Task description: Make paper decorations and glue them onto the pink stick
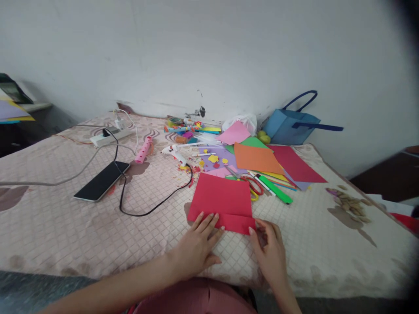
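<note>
A red sheet [222, 195] lies on the quilted cloth in front of me, its near edge folded over into a strip. My left hand [200, 245] rests on the left part of that strip with its fingers spread. At the right end of the fold, my right hand [269, 247] pinches the sheet's corner between thumb and fingers. Just beyond the sheet's right side are red-handled scissors [256, 185] and a green marker or cutter [275, 189].
A tablet or phone [103, 181], a power strip [109, 136], cables and a white glue gun [175, 153] are on the left. Coloured sheets [258, 158] and a blue bag [291, 126] stand farther back. Brown pieces [352, 205] lie at the right.
</note>
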`<state>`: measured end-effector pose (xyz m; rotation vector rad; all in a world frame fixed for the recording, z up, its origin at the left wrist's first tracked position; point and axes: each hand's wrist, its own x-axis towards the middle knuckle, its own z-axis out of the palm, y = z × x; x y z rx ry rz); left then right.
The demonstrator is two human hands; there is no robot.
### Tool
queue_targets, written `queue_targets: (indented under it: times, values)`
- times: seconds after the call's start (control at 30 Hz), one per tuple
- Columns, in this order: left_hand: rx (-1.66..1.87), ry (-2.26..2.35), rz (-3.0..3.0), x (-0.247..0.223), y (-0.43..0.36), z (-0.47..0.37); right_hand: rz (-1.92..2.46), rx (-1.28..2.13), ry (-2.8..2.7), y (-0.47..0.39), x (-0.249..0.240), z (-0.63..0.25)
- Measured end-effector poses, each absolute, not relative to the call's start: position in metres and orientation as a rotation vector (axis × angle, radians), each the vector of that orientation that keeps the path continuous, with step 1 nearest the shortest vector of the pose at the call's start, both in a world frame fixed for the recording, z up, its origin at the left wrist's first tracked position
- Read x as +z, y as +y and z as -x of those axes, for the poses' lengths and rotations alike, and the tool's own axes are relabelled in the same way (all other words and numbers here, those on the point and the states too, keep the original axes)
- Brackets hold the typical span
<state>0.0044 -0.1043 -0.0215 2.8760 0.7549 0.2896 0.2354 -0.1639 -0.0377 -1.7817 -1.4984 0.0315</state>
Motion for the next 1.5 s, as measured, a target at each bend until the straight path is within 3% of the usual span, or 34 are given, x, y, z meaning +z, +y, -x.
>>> queue_targets:
  times: [0.33, 0.53, 0.77, 1.5]
  values:
    - [0.319, 0.747, -2.879, -0.022, -0.104, -0.004, 1.62, -0.153, -1.549, -0.173, -0.034, -0.228]
    - [0.305, 0.718, -2.882, -0.021, -0.103, -0.003, 1.451, 0.047, -1.967, -0.183, -0.035, -0.182]
    - [0.298, 0.68, -2.899, -0.021, -0.102, -0.003, 1.533, 0.032, -2.212, -0.18, -0.04, -0.16]
    - [0.296, 0.695, -2.922, -0.023, -0.102, -0.002, 1.644, 0.039, -2.291, -0.18, -0.033, -0.161]
